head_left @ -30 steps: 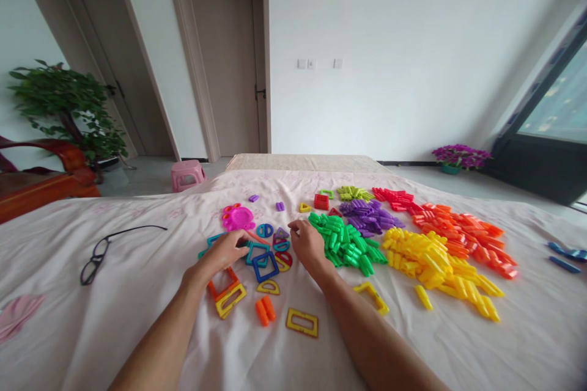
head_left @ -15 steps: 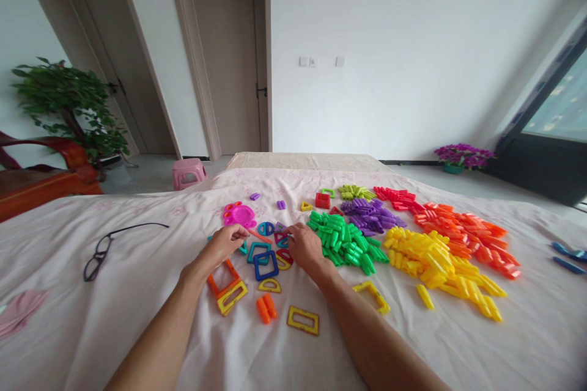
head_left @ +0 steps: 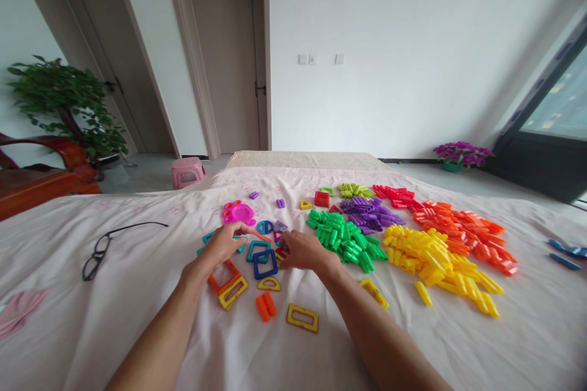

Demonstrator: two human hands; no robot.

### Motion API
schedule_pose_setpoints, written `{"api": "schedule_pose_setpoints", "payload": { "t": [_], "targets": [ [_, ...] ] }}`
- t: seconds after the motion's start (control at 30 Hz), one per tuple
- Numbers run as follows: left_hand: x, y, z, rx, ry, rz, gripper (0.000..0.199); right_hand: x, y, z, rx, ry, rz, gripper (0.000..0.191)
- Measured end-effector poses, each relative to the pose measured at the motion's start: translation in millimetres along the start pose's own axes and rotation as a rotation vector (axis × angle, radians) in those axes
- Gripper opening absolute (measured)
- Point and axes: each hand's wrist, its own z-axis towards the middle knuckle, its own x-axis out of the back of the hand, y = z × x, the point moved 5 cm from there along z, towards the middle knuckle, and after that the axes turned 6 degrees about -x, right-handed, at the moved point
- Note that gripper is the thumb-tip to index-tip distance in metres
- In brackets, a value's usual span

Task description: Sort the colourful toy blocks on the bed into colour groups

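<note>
While blue square frame (head_left: 267,275) lies between left hand (head_left: 226,242) and right hand (head_left: 302,250), hands apart; whether either grips, cannot tell.

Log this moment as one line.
left hand: beside orange strip | right hand: between blue square and green pile | eyeglasses: on cloth

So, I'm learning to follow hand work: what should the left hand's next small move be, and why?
Probably a light pinch on the orange strip: one end lies right by the left hand, though whether they already touch is hard to tell.
</note>
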Motion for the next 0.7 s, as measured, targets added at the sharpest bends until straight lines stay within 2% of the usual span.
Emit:
{"api": "schedule_pose_setpoints", "payload": {
  "t": [0.1, 0.2, 0.27, 0.37, 0.47, 0.57, 0.7],
  "targets": [
    [-0.5, 13, 0, -0.065, 0.022, 0.071, 0.025, -5, -1, 0, 0.013, -0.022, 0.049, 0.043],
    [-3.0, 28, -1, -0.108, 0.036, 0.050, 0.023, -3, 4, 5, 0.003, 0.015, 0.141, 0.027],
    [-9.5, 38, -3, -0.102, 0.003, -0.048, 0.022, 0, 8, 8, 0.006, 0.028, 0.298, 0.020],
    [-25.8, 53, -7, -0.082, -0.081, -0.227, 0.030, -1, 8, 12, -0.004, -0.053, 0.616, 0.015],
    [-41.5, 64, -11, -0.100, -0.142, -0.290, 0.031, -3, 0, 11, 0.000, -0.114, 0.794, 0.011],
    [-43.1, 67, -11, -0.121, -0.055, -0.195, 0.022, 1, -11, 7, 0.048, -0.115, 0.885, 0.009],
    [-35.1, 66, -10, -0.131, 0.055, -0.149, 0.022, 10, -16, 4, 0.052, -0.111, 1.142, 0.027]
  ]
}}
